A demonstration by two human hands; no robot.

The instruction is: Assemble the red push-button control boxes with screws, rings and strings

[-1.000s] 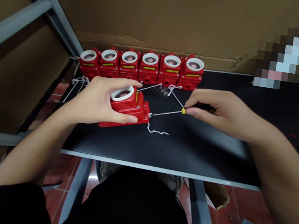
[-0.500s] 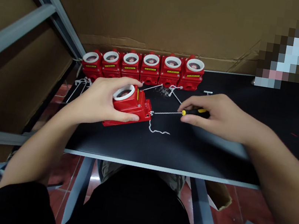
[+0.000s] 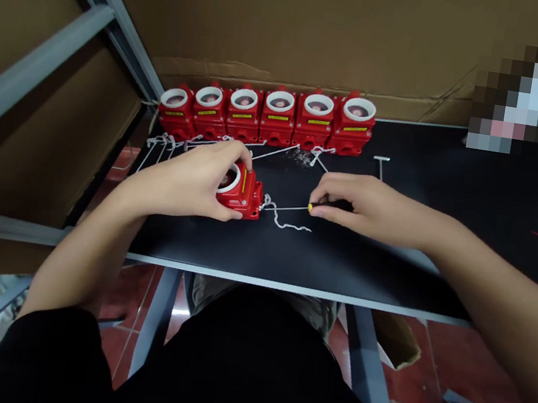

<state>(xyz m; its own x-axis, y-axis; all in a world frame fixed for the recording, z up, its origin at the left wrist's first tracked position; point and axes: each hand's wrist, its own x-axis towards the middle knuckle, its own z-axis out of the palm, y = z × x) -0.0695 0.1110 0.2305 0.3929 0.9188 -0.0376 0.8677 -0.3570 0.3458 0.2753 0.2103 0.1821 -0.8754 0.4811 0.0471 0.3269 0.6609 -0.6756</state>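
My left hand is closed around a red box-shaped device with a white ring on top, holding it against the black table. In my right hand is a screwdriver with a black and yellow handle, most of it hidden in my fingers. Its thin shaft points left, and the tip is at the right end of the red device. A white cord hangs from that end and trails wavily across the tabletop.
A row of several similar red devices stands along the back against cardboard. White cords with thin rods lie before them. A small T-shaped metal piece lies right of the row. Grey metal bars frame the left side.
The red device has turned slightly and now lies lower on the table. My right hand has shifted left with the screwdriver. White cord now loops up beside the tip.
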